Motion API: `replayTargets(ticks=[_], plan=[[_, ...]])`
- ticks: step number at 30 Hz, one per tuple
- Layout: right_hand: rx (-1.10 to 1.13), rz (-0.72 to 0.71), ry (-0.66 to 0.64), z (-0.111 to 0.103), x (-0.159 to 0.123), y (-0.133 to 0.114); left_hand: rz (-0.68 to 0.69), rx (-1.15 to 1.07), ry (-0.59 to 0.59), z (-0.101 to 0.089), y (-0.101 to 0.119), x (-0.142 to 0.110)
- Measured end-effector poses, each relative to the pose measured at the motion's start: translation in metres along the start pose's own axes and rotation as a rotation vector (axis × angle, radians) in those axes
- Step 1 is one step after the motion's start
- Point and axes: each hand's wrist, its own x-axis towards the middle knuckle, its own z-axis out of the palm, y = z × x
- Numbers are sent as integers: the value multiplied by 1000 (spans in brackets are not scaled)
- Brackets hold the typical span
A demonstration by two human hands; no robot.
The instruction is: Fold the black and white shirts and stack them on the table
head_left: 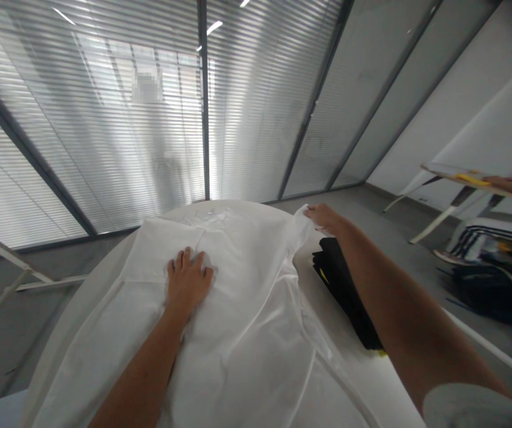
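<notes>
A white shirt [242,273] lies spread over a round white table [354,380], its collar at the far edge. My left hand [188,279] rests flat on the shirt's front with fingers spread. At the far right, my right hand [322,217] pinches a raised fold of the shirt near its shoulder or sleeve; I cannot tell which. Wrinkles run down from that fold along the shirt's right side. Beneath my right forearm sits a stack of folded black cloth [349,297] with bits of yellow at its edges, partly hidden by the arm.
Glass partitions with blinds [148,137] stand behind the table. To the right is another table [456,175], where another person's hand [509,185] touches something yellow. Bags [492,291] lie on the floor below it. A white metal frame [10,255] stands at left.
</notes>
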Motion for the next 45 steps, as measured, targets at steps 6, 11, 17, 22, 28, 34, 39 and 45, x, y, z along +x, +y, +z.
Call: replayTargets(ticks=[6, 11, 17, 22, 28, 34, 39, 45], plan=[[-31, -112, -39, 12, -9, -41, 4, 3, 4, 1, 0, 0], [-277, -335, 22, 49, -35, -70, 4, 13, 8, 2, 0, 0], [-437, -287, -149, 107, -94, -86, 6, 21, 17, 2, 0, -1], [-487, -387, -226, 124, -120, -80, 7, 7, 21, 2, 0, -1], [-507, -315, -86, 106, -114, -52, 9, -6, 34, 3, 0, -1], [-610, -310, -44, 108, -103, -47, 13, 10, 39, 2, 0, 0], [-560, -225, -34, 128, -102, -60, 22, 23, 40, 1, 0, -1], [-301, -191, -54, 144, -94, -74, 11, 25, 30, 3, 0, -1]])
